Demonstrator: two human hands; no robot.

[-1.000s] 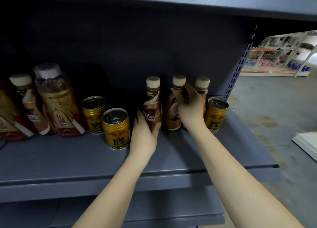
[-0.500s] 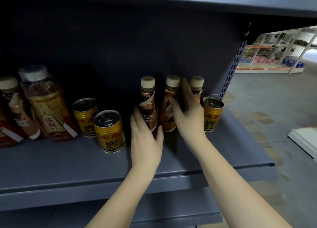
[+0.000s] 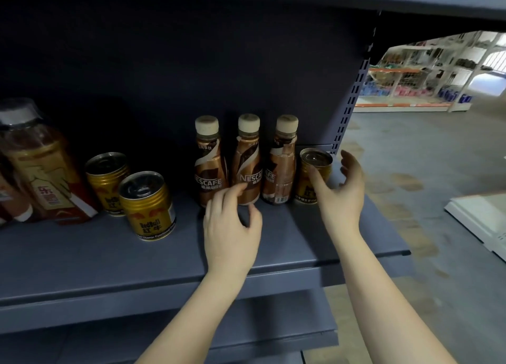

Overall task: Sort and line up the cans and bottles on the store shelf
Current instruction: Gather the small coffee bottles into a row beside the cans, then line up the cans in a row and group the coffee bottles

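Observation:
Three brown Nescafe bottles stand side by side at the back of the grey shelf (image 3: 82, 257): the left bottle (image 3: 209, 162), the middle bottle (image 3: 247, 158) and the right bottle (image 3: 282, 161). A gold can (image 3: 313, 172) stands right of them. My left hand (image 3: 232, 226) hovers in front of the left and middle bottles, fingers loosely curled, a fingertip near the middle bottle's label. My right hand (image 3: 341, 191) is spread around the gold can, thumb touching its front, fingers behind it and apart from it. Two more gold cans (image 3: 147, 207) (image 3: 108, 181) stand further left.
A large tea bottle (image 3: 41, 169) with a clear cap and other bottles stand at the far left. The shelf's perforated upright (image 3: 347, 112) rises behind the right can. An upper shelf hangs overhead. Floor, a white board (image 3: 482, 221) and distant shelving lie to the right.
Both hands have let go of the bottles. My left hand drew back toward me; my right hand moved right to the gold can. The three bottles now stand in an even row.

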